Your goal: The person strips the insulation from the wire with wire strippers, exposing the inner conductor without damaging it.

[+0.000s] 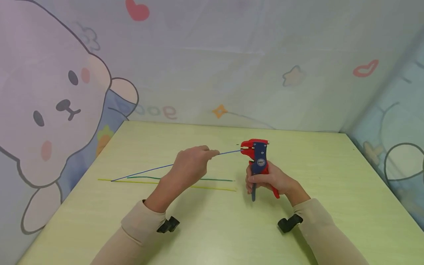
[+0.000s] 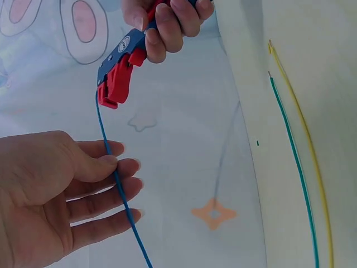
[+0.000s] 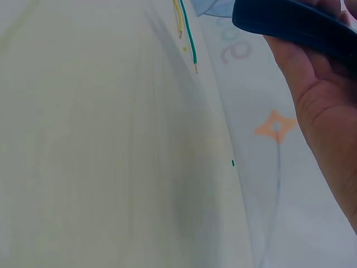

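My left hand (image 1: 191, 164) pinches a blue wire (image 2: 124, 200) between thumb and forefinger, the other fingers spread behind it. The wire's far end meets the red jaws of a wire stripper (image 1: 260, 154) with a blue body. My right hand (image 1: 269, 179) grips the stripper's handles, holding it upright above the table. In the right wrist view only a dark blue handle (image 3: 295, 25) of the tool shows, with the right hand (image 3: 329, 117) around it. The blue wire's other end slants down to the left, over the wires on the table.
On the table (image 1: 215, 232) lie a green wire (image 1: 216, 179) and a yellow wire (image 1: 212, 188), bare copper showing at their right ends. A tiny green piece (image 3: 233, 163) of insulation lies toward the back edge. A printed cloth (image 1: 212, 66) hangs behind the table.
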Demonstrator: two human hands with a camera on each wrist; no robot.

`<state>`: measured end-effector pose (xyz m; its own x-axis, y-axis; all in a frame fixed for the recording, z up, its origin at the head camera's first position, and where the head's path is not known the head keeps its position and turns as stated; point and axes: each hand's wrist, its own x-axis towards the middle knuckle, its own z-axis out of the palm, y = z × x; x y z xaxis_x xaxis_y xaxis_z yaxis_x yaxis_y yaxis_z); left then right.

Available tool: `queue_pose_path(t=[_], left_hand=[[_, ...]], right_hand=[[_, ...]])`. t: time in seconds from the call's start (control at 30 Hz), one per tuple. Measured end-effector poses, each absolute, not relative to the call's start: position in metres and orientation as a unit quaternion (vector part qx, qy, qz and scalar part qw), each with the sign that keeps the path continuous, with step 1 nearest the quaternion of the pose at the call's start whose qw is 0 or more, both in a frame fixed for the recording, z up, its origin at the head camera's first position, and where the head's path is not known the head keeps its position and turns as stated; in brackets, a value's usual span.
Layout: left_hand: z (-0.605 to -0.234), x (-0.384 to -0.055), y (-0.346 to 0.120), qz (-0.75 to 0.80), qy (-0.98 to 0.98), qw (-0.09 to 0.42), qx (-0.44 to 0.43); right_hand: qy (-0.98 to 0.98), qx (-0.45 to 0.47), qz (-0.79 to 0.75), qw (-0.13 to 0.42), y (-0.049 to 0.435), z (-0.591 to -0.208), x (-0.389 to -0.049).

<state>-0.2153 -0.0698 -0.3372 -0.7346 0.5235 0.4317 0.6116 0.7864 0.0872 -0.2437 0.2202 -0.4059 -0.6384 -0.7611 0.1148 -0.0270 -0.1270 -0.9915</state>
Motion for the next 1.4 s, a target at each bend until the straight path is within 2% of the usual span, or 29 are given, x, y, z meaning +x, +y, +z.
queue_pose_path(t=[0.33,0.97,1.4], left_hand=[[-0.3427,-0.2149,-0.0663,-0.104,-0.929,0.195,-0.296],[-0.3429,-0.2144,-0.0673,-0.111,-0.923,0.206,-0.304],[-0.3431,-0.2145,-0.0696,-0.105,-0.929,0.191,-0.299]], right_hand=[[0.613,-0.352,-0.648,0.282,0.2173,-0.4046,-0.2417],[0.625,-0.343,-0.644,0.276,0.2147,-0.4023,-0.2395],[0.633,-0.337,-0.642,0.27,0.2151,-0.4032,-0.2394]])
